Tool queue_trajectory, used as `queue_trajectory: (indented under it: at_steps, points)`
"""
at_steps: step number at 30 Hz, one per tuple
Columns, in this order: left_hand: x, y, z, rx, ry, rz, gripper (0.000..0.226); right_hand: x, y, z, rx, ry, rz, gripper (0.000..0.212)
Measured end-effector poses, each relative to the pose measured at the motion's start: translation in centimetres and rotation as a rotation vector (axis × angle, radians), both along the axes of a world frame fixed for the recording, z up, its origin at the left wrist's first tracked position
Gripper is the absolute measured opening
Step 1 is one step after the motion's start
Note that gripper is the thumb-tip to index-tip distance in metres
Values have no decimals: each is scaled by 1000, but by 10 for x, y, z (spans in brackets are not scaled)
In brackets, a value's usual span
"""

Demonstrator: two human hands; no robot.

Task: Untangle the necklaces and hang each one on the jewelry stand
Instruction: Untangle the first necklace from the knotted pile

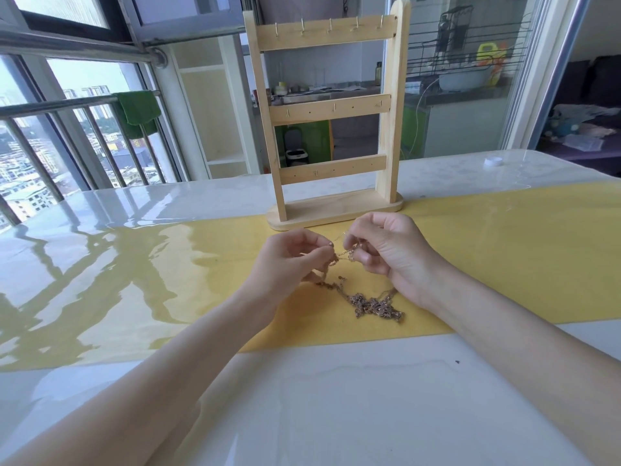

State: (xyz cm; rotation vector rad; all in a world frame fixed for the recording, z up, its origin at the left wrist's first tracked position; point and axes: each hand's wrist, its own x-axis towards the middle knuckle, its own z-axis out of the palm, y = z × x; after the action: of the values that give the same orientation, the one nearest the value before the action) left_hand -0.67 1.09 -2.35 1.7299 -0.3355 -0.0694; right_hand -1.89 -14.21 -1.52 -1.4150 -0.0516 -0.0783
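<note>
A glossy table [336, 398] bears yellow runner [504, 247], stand [331, 210], necklaces [373, 306].

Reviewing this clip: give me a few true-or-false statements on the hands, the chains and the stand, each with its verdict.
1. Both hands pinch strands of the necklaces. True: the left hand and the right hand each hold chain between the fingertips.
2. A necklace already hangs on the jewelry stand. False: its hooks are bare.
3. Most of the tangle lies on the yellow mat. True.
4. The stand lies flat on the table. False: it stands upright beyond the hands.
5. A white cap sits on the table at the far right. True.
</note>
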Motion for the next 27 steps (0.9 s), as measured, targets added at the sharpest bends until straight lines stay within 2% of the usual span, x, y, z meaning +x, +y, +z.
queue_trajectory:
  at_steps: [5, 7, 9, 15, 20, 24, 27]
  points:
    - [4, 2, 1, -156, 97, 63, 11, 1, -1, -3, -37, 27, 54, 7]
    - [4, 4, 2, -174, 109, 56, 11, -1, 0, -5, -105, 40, 113, 14]
    - [4, 4, 2, -153, 86, 38, 11, -1, 1, -6, -165, 51, 135, 21]
    - [2, 1, 1, 100, -192, -15, 15, 1, -3, -5, -177, 97, 102, 7]
    - [1, 0, 0, 80, -118, -56, 15, 2, -5, -2, -31, 156, 123, 8]
    - [0, -2, -2, 122, -67, -60, 13, 0, -2, 0, -56, 106, 103, 10]
    - [-1, -2, -1, 85, 15, -80, 11, 0, -4, 2, -101, 34, 40, 10]
